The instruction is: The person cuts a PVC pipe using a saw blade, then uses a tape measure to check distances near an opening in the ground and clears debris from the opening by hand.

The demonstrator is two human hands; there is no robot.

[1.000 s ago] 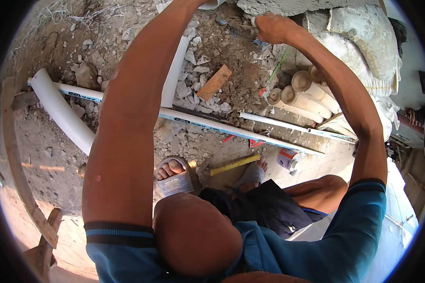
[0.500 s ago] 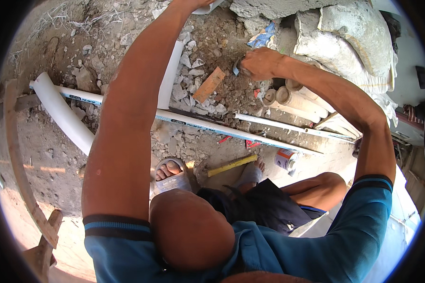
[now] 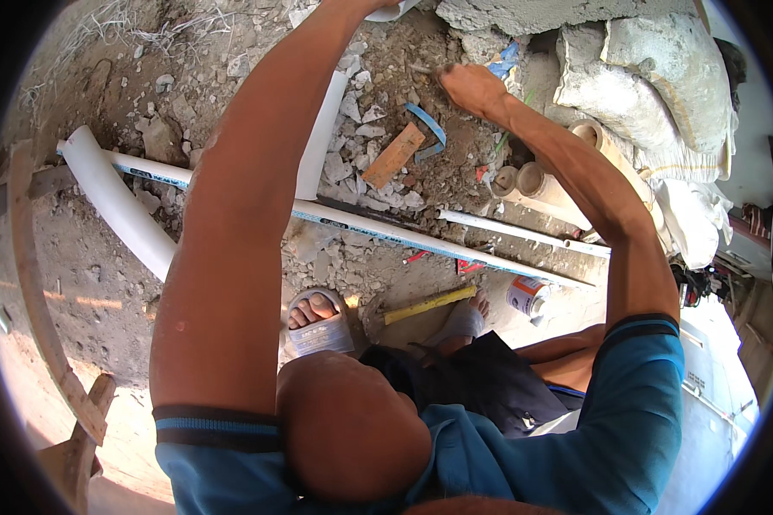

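Observation:
My left hand (image 3: 385,3) is at the top edge, mostly cut off by the frame. A white curved piece (image 3: 395,11), seemingly pipe, shows right beside it; the fingers are hidden. Over the dirt at the upper middle, my right hand (image 3: 472,88) is closed, its fingers curled toward a small brownish thing too unclear to name. Just below it a curved blue strip (image 3: 428,130) lies loose on the rubble, beside a flat orange-brown brick piece (image 3: 393,155). A wide white pipe (image 3: 320,142) stands out past my left forearm, partly hidden by it.
A long thin white pipe (image 3: 378,228) crosses the ground before my feet, a shorter one (image 3: 524,233) near it. Stacked sacks (image 3: 627,94) and beige pipes (image 3: 532,180) are at right. A yellow strip (image 3: 429,304) and a can (image 3: 526,296) lie by my feet. Wooden slats (image 3: 39,292) stand left.
My right hand has let go of the blue strip, which now lies on the rubble, and has moved farther away. My left arm has shifted slightly right in view.

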